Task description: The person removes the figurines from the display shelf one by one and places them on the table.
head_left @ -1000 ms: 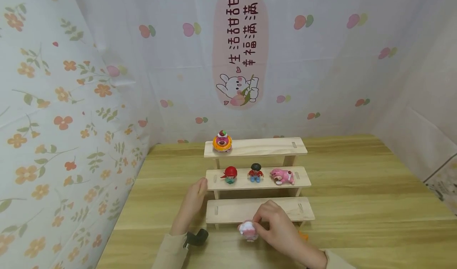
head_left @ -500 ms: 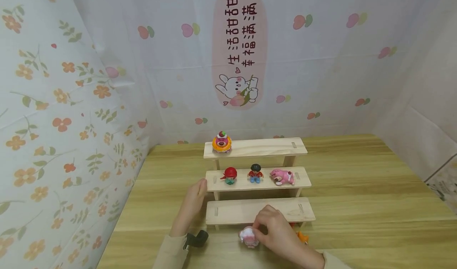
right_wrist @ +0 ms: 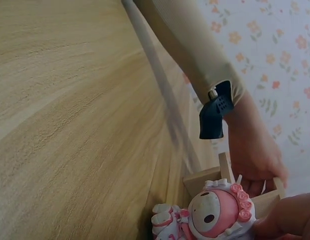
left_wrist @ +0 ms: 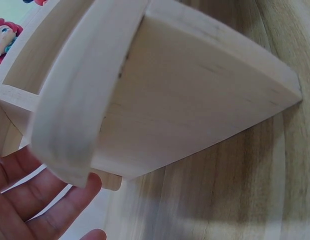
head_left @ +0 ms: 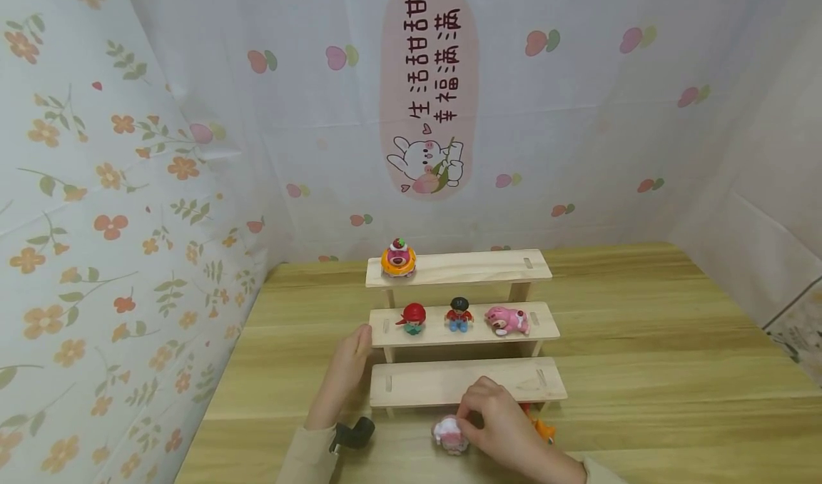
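The right hand [head_left: 497, 420] is clamped, thumb against fingers, on a pink-and-white hooded figurine [head_left: 448, 435] at the near side of a three-tier wooden shelf [head_left: 430, 386]; the left hand [head_left: 349, 361], fingers extended and slightly apart, touches the shelf's left end; the middle tier bears, left to right, a red-haired figurine [head_left: 413, 318], a red-jacketed figurine [head_left: 459, 317] and a pink bear figurine [head_left: 509, 320].

A floral cloth [head_left: 128, 213] hangs left of the wood-grain table [head_left: 648, 327], a pale cloth [head_left: 565, 127] bearing a printed rabbit [head_left: 417, 156] behind
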The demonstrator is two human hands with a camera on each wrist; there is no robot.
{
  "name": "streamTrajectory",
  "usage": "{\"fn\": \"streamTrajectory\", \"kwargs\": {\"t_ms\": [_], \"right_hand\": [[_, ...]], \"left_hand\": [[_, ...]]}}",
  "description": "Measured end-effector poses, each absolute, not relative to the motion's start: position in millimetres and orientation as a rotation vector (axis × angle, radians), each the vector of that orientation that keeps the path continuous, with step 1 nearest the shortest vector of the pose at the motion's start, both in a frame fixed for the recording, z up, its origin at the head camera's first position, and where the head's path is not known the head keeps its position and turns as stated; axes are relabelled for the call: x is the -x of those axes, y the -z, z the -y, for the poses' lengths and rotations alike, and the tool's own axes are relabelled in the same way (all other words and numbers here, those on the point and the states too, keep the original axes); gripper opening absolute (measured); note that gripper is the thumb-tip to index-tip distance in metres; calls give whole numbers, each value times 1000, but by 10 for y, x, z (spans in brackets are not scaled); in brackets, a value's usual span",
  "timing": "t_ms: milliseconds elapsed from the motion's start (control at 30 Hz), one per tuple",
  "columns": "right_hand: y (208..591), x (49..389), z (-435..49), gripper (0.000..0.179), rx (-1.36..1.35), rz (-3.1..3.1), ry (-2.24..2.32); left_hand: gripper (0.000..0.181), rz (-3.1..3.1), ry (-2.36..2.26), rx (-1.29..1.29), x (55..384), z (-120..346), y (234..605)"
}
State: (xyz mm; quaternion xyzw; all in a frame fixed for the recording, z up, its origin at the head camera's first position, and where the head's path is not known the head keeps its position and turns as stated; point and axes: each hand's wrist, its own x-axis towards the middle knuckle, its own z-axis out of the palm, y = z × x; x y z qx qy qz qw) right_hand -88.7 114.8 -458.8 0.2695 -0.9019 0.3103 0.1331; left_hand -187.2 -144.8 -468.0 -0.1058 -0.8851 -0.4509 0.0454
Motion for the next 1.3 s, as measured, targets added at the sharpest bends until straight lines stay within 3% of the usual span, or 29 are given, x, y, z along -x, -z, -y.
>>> {"fn": "streamTrajectory", "kwargs": {"t_ms": [633,967,1300], "right_hand": [[4525,852,-1190,25,-803,2740,-816],[4476,849,-1169,17,-776,2765,-797],[4183,977,-1147,23,-830,2613,-741]], "left_hand": [[36,2702,1437,295,1857,1449,4665],[35,2713,1443,275,1850,1443,4653],[36,2722,1432,279,1852,1449,4652]]}}
